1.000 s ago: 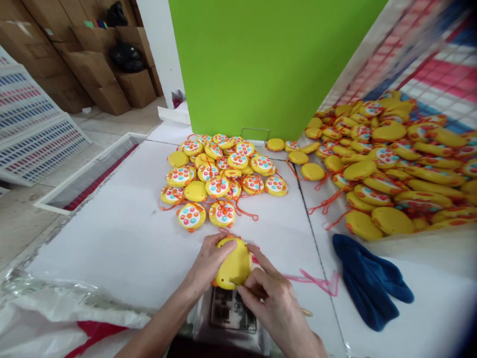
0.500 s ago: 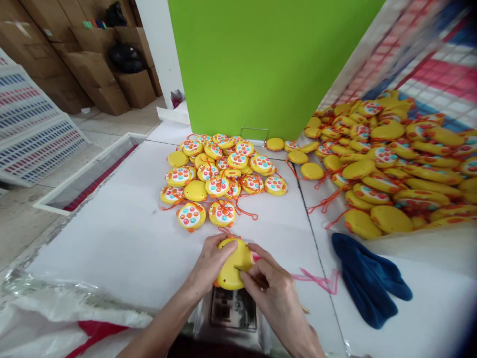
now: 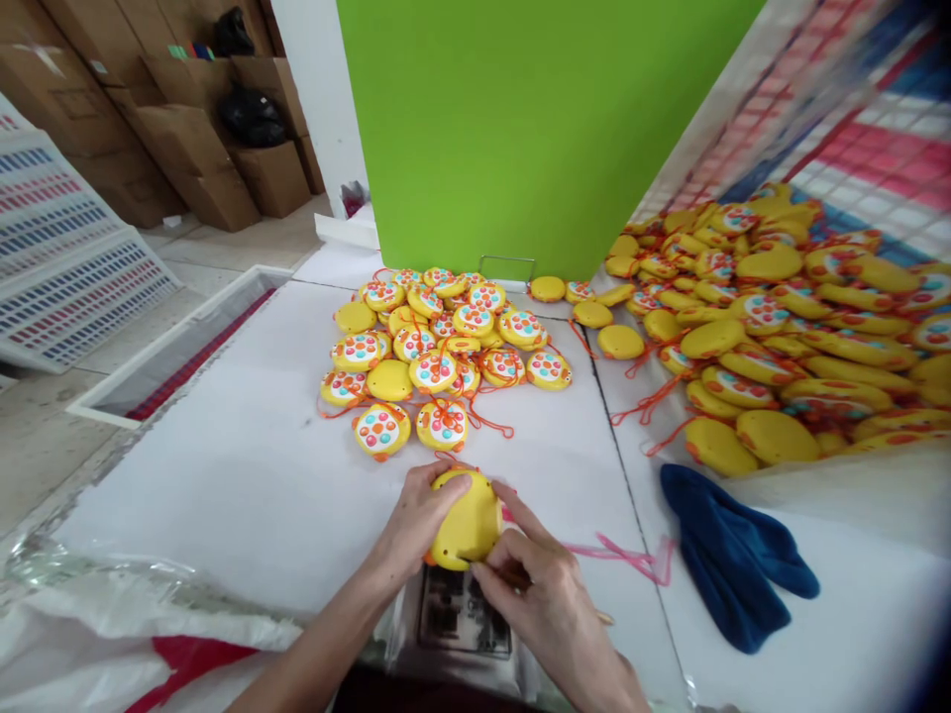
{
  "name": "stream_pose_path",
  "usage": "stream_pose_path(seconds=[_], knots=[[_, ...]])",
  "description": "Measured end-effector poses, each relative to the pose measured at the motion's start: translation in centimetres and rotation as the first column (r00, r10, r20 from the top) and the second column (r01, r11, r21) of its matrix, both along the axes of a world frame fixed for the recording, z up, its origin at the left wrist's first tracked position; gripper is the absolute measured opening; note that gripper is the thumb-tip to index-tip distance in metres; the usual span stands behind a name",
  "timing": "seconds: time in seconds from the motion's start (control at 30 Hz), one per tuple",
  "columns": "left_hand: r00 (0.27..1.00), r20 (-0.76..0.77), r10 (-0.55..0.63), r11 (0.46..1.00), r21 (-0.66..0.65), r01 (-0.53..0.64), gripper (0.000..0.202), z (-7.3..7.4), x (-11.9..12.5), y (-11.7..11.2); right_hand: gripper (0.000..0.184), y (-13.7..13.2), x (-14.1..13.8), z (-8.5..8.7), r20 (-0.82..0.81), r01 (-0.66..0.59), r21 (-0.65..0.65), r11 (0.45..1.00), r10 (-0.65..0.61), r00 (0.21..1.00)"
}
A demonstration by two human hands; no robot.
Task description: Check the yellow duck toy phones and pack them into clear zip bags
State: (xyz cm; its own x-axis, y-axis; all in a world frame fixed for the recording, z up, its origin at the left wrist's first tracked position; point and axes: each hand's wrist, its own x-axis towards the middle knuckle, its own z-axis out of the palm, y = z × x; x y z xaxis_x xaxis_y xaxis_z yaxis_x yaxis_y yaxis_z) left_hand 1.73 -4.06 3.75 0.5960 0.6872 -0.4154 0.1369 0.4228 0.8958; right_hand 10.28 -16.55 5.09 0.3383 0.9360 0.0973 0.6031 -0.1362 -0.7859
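Note:
My left hand point(image 3: 410, 520) is closed round a yellow oval toy point(image 3: 470, 525), thumb on its plain back, which faces up and has small dark holes. My right hand point(image 3: 550, 584) pinches a thin stick-like tool; its dark tip point(image 3: 467, 562) meets the toy's lower edge and its tan end point(image 3: 606, 618) sticks out behind the hand. The right fingertips also rest at the toy's right side. Beyond my hands lies a group of similar toys point(image 3: 433, 368), many with white faces, coloured dots and orange cords. The toy's underside is hidden.
A dark device in clear plastic point(image 3: 465, 614) lies below my hands. To the right are a pink ribbon-like strip point(image 3: 631, 557), dark blue cloth point(image 3: 735, 555) and a large heap of yellow toys point(image 3: 788, 436). A green panel point(image 3: 542, 129) stands behind; a white crate point(image 3: 70, 248) is left.
The tool's tip has moved from the middle of the toy's back down to its lower edge, with my right hand shifting slightly down and left. My left hand keeps its hold.

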Motion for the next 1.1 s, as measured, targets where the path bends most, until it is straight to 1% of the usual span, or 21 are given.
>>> stream_pose_path(seconds=[0.1,0.2,0.37,0.5,0.73,0.87,1.03,1.1], knots=[[1.0,0.005,-0.014,1.0,-0.008,0.014,0.024,0.05,-0.03,-0.04,0.024,0.03,0.08,0.03,0.004,0.017,0.006,1.0,-0.017,1.0],[1.0,0.012,-0.026,0.999,-0.031,0.026,0.025,0.19,-0.07,-0.19,0.022,0.04,0.2,0.0,0.011,0.055,0.045,0.997,-0.056,0.998],[1.0,-0.006,0.007,1.0,-0.002,-0.007,0.024,0.3,0.0,-0.3,0.022,-0.23,0.02,0.03,0.049,0.038,0.059,0.998,-0.041,0.998],[1.0,0.011,-0.016,1.0,-0.019,0.016,0.027,0.1,0.08,-0.23,0.023,-0.38,-0.16,-0.01,0.07,0.041,0.073,0.996,-0.046,0.997],[0.999,0.024,-0.03,0.999,-0.025,0.031,0.024,-0.06,-0.02,-0.22,0.021,-0.41,-0.14,-0.36,0.054,0.051,0.064,0.997,-0.055,0.997],[0.999,-0.015,-0.04,0.999,-0.033,0.039,0.024,-0.12,-0.33,-0.35,0.02,-0.25,0.19,-0.4,0.014,0.066,0.073,0.995,-0.067,0.998],[0.999,-0.024,-0.034,0.999,0.028,0.035,0.025,-0.43,-0.27,-0.39,0.022,-0.2,0.01,0.0,0.031,0.032,0.039,0.999,-0.033,0.999],[0.999,-0.005,-0.047,0.998,0.033,0.047,0.024,-0.47,-0.17,-0.36,0.023,-0.2,-0.16,0.03,0.043,0.046,0.033,0.998,-0.047,0.998]])
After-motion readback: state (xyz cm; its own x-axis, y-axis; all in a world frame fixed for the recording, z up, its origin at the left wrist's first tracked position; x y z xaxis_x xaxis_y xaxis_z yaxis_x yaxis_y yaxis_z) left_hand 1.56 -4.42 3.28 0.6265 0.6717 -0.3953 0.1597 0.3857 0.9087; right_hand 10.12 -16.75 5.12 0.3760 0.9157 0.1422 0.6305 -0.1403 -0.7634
